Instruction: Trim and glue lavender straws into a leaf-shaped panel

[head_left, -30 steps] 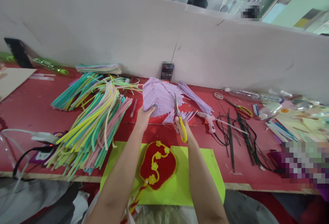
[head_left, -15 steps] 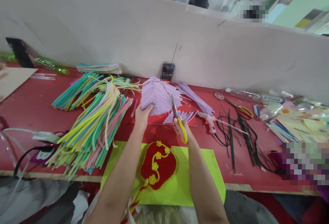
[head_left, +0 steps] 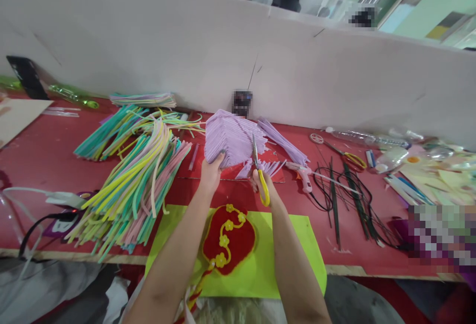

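Observation:
A lilac leaf-shaped piece made of pipe cleaners (head_left: 232, 138) is gripped at its lower left edge by my left hand (head_left: 212, 169). My right hand (head_left: 260, 180) is closed on yellow-handled scissors (head_left: 264, 187), whose blades point up along the right edge of the piece. Short lilac offcuts (head_left: 266, 167) lie just under the blades on a red board (head_left: 226, 172). Nearer to me, a red piece with a yellow flowered trim (head_left: 238, 244) rests on a lime-green sheet (head_left: 293, 254) between my forearms.
Bundles of coloured pipe cleaners (head_left: 130, 185) spread over the left of the red table (head_left: 186, 190). To the right lie loose lilac pipe cleaners (head_left: 284, 143), a pink glue gun (head_left: 305, 177), another pair of scissors (head_left: 353, 160) and dark stems (head_left: 334, 205). A white partition (head_left: 167, 41) rises behind.
The lilac piece and my left hand have shifted slightly right and turned a little. The scissors stand more upright, with their blades moved slightly right.

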Tool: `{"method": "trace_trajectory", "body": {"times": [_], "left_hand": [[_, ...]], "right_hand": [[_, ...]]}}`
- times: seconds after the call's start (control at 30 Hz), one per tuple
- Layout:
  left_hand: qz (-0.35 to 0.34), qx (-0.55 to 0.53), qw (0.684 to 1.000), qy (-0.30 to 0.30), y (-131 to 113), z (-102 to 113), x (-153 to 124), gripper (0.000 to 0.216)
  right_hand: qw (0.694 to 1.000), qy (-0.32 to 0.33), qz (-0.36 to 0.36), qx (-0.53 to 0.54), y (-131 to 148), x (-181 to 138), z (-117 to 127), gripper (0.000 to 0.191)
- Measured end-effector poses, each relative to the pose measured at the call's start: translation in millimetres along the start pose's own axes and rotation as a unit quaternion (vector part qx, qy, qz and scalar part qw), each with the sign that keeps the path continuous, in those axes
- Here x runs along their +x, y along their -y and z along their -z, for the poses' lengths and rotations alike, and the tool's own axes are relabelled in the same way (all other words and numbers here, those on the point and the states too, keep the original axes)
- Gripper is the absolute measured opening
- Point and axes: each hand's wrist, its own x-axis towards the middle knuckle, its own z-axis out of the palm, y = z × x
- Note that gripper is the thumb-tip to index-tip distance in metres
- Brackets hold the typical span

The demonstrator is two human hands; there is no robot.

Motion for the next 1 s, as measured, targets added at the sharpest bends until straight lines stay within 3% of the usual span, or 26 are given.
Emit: {"method": "trace_trajectory", "body": {"times": [0.23,0.43,0.87,1.0], "left_hand": [[-0.022,0.031,0.998,0.04,-3.9,8.2,8.3,0.05],[-0.006,0.041,0.998,0.048,-1.1,8.7,8.4,0.048],[-0.009,0.046,0.998,0.039,-2.2,9.8,10.4,0.049],[-0.006,0.033,0.998,0.048,-5.3,9.8,9.7,0.047]], "right_hand": [[0.996,0.072,0.061,-0.001,8.1,-7.9,-3.0,0.057],[0.995,0.072,0.06,-0.017,18.6,-12.0,-4.0,0.06],[0.996,0.067,-0.017,0.059,20.8,-13.3,-8.0,0.06],[0.997,0.037,-0.045,0.045,19.5,-12.3,-7.6,0.062]]}}
